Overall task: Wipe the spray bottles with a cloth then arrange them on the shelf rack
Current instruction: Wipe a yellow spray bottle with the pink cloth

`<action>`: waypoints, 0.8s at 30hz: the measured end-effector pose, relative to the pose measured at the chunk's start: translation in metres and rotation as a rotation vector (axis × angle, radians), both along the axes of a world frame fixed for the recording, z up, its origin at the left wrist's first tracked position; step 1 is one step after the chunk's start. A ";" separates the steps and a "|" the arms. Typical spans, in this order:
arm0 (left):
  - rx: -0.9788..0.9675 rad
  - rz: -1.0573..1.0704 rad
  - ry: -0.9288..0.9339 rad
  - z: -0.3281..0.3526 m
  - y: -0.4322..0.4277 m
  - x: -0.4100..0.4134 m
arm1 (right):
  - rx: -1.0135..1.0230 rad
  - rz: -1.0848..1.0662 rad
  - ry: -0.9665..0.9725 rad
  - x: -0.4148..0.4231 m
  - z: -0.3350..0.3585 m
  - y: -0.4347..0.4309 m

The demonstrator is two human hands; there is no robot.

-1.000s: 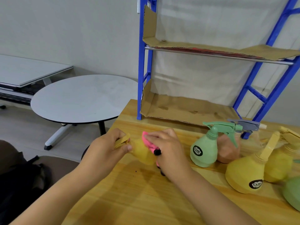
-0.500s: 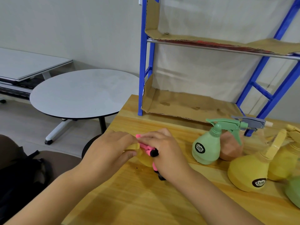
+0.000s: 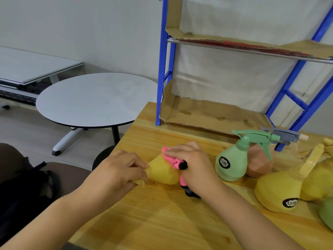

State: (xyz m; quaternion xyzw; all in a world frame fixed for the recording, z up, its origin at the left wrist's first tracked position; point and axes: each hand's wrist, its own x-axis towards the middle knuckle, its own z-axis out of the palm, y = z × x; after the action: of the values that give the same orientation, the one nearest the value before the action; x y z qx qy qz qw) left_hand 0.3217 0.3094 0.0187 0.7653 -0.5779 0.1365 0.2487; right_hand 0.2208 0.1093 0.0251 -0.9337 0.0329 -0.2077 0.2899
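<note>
head view, left to right: the left hand [image 3: 119, 170] has its fingers curled tight round the neck and trigger end of the yellow spray bottle [image 3: 162, 173]. the bottle is on its side just over the wooden table [image 3: 162, 222]; i cannot tell whether it touches the wood. its long axis runs roughly left-right, with the narrow end buried in the left hand and the fat base pointing right. the pink cloth [image 3: 170, 157] is draped over the upper right of the body, with a black tuft showing at its edge and a tail hanging down behind the base. the right hand [image 3: 193, 165] has its fingers bent over the cloth and bunches it against the plastic, so the bottle sits between the 2 hands and touches both.

the right hand is the one doing the wiping, and my guess is that the bare lower face toward the camera is not yet reached; turning the neck in the left hand would bring it under the cloth.

further right, well apart from the hands, stand a green bottle [image 3: 230, 163], a brown bottle [image 3: 259, 163] just behind it, and 2 more yellow bottles [image 3: 277, 190] near the edge. the shelf rack [image 3: 163, 69] is behind them, and its cardboard-lined lower shelf [image 3: 216, 112] holds no bottles.
</note>
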 end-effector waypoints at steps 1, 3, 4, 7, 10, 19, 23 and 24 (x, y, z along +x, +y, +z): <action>-0.004 -0.025 -0.033 0.001 -0.001 -0.001 | -0.053 0.057 -0.006 0.002 0.001 0.006; -0.025 -0.094 -0.121 0.002 -0.004 -0.003 | -0.168 0.134 0.003 0.006 0.002 0.017; -0.032 -0.124 -0.169 0.003 -0.006 -0.003 | -0.194 0.153 0.025 0.008 0.004 0.020; -0.024 -0.187 -0.280 0.005 -0.006 -0.005 | -0.166 0.146 0.122 0.013 0.010 0.014; 0.021 -0.233 -0.386 0.006 -0.005 -0.008 | -0.118 0.073 0.192 0.019 0.015 -0.006; 0.082 -0.259 -0.481 0.016 -0.008 -0.012 | -0.049 0.033 0.253 0.017 0.016 -0.011; 0.110 -0.263 -0.501 0.018 -0.010 -0.011 | -0.212 0.185 0.194 0.015 0.019 0.013; 0.117 -0.261 -0.503 0.018 -0.009 -0.012 | -0.202 0.198 0.202 0.016 0.018 0.015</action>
State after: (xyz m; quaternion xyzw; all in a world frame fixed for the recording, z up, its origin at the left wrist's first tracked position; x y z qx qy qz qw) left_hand 0.3102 0.3001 0.0370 0.6397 -0.7217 0.2553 0.0687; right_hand 0.2369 0.1243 0.0435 -0.9729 -0.0512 -0.0853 0.2086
